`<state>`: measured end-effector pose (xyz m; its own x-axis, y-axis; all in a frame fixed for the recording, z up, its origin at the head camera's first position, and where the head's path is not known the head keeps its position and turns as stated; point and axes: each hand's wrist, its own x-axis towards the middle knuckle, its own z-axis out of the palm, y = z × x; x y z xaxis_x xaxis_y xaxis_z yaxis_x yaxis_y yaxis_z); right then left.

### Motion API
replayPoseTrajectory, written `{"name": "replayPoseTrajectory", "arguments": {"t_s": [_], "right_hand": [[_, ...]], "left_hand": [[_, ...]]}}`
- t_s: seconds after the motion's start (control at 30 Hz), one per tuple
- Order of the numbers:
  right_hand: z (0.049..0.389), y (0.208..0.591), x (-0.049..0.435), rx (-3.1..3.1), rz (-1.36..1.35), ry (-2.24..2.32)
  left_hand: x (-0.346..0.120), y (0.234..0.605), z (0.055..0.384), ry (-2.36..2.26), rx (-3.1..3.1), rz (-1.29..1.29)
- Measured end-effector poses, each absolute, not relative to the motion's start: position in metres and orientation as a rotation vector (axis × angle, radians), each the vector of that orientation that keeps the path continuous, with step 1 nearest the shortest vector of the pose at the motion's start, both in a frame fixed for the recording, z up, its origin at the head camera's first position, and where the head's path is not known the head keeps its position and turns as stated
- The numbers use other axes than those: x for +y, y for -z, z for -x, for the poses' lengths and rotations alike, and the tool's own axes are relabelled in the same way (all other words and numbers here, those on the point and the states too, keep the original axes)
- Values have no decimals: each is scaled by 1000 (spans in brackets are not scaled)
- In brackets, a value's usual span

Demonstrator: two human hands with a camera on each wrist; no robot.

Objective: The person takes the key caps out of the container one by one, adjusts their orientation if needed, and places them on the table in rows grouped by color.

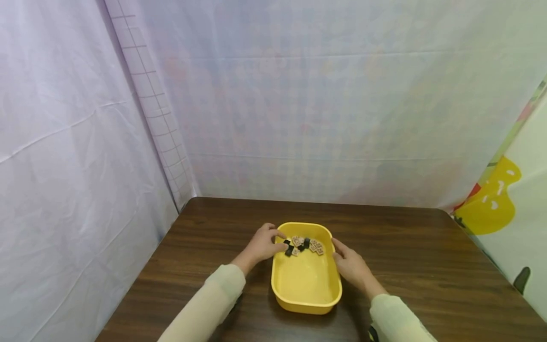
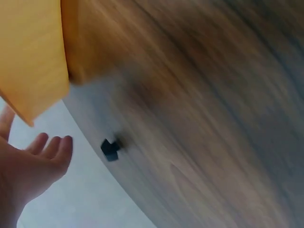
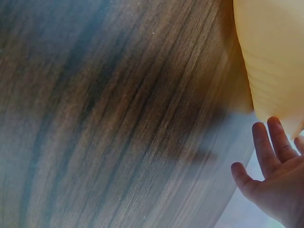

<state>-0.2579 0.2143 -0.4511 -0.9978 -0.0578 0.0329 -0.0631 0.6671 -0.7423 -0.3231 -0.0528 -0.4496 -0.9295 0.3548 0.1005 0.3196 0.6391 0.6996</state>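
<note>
A yellow plastic basin [image 1: 306, 304] stands on the dark wooden table. Small pale square tiles with dark markings [image 1: 316, 246] and several black pieces [image 1: 306, 243] lie in a cluster at its far end. My left hand [image 1: 263, 243] is at the basin's far left rim, thumb and index finger reaching over it beside the black pieces. Its other fingers look loosely bent in the left wrist view, outside the basin. On the right, my right hand [image 1: 351, 263] touches the basin's side near the rim. The right wrist view shows its fingers [image 3: 264, 147] spread and mostly straight against the outer wall.
The brown wood-grain table [image 1: 410, 256] extends on both sides of the basin. A small black object [image 2: 110, 149] shows near the table edge in the left wrist view. Pale cloth [image 1: 320, 104] hangs behind the table, with more cloth at both sides.
</note>
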Motion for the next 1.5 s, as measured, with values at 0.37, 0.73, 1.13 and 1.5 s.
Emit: {"name": "replayPoseTrajectory", "arguments": {"t_s": [0.37,0.73,1.13,1.5], "right_hand": [[258,452,214,-2861,-80,-1279],[258,454,214,-2845,-73,-1314],[256,451,214,-2779,-44,-1458],[262,448,211,-2719,31,-1607]], "left_hand": [[-31,444,323,-829,2873,-547],[-19,443,322,-549,2903,-376],[-15,438,318,-492,2916,-357],[-13,439,320,-365,2945,-364]]}}
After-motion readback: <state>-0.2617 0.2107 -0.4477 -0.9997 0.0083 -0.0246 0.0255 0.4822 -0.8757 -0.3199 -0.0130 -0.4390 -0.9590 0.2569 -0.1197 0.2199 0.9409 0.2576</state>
